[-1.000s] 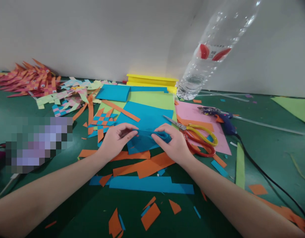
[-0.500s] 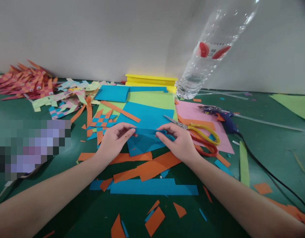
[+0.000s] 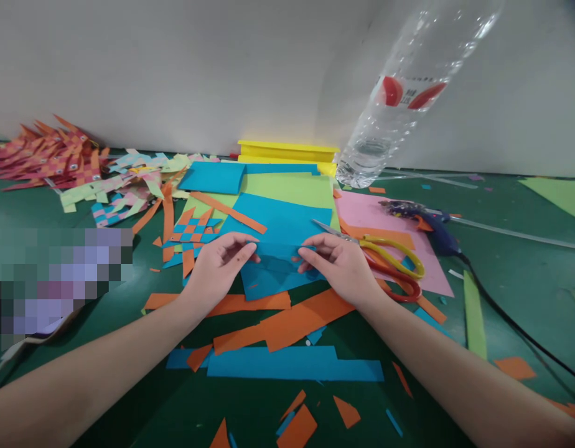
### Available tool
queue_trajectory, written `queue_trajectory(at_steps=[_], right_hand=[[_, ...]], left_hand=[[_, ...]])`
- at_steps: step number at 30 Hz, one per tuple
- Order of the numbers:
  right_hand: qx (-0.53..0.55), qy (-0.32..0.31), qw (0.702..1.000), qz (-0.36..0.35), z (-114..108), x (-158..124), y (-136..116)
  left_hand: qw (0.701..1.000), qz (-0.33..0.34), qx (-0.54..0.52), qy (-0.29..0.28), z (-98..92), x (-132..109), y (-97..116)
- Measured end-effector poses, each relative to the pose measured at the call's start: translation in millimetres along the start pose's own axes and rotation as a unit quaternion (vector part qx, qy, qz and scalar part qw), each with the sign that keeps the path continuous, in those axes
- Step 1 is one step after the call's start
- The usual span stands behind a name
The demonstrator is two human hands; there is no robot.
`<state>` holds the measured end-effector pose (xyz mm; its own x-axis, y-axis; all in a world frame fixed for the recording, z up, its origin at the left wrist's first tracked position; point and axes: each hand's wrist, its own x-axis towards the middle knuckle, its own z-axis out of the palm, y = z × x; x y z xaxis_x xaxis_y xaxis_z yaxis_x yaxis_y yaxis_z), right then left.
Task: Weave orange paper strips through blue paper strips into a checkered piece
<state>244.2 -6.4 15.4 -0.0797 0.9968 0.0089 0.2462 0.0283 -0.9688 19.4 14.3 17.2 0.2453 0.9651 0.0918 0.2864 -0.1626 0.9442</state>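
Observation:
A narrow piece of blue paper (image 3: pixel 278 250) stretches between my two hands, above blue sheets (image 3: pixel 285 214) of much the same colour. My left hand (image 3: pixel 219 264) pinches its left end between thumb and fingers. At the other end, my right hand (image 3: pixel 343 264) pinches it the same way. The scissors (image 3: pixel 394 244), with yellow and red handles, lie just beyond my right hand. Left of my left hand rests a woven orange and blue paper piece (image 3: pixel 194 230). Orange paper strips (image 3: pixel 297 320) and a long blue strip (image 3: pixel 292 363) lie below the hands.
A tilted clear bottle (image 3: pixel 385 124) stands at the back by the wall. A glue gun (image 3: pixel 432 227) with a black cord lies on pink paper (image 3: pixel 359 206). Woven red-orange paper pieces (image 3: pixel 58 155) pile up far left. Orange scraps (image 3: pixel 299 426) litter the front.
My right hand has shifted slightly right, and its fingers sit differently on the blue paper. The paper's bunched right end now looks straighter. The view has moved a little.

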Motion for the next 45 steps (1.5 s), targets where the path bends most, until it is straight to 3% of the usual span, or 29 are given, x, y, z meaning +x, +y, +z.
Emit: queue_trajectory(at_steps=[11,29,45], right_hand=[[-0.009,-0.005,1.000,0.001,-0.4,0.0,-0.6],[0.028,0.014,0.999,0.017,0.7,2.1,-4.3],[0.058,0.008,0.998,0.017,-0.4,2.2,-1.9]], left_hand=[[0.999,-0.027,-0.003,-0.035,1.7,0.2,1.8],[0.998,-0.046,-0.013,0.044,3.0,-0.5,3.3],[0.998,-0.040,0.004,0.041,3.1,-0.6,4.7]])
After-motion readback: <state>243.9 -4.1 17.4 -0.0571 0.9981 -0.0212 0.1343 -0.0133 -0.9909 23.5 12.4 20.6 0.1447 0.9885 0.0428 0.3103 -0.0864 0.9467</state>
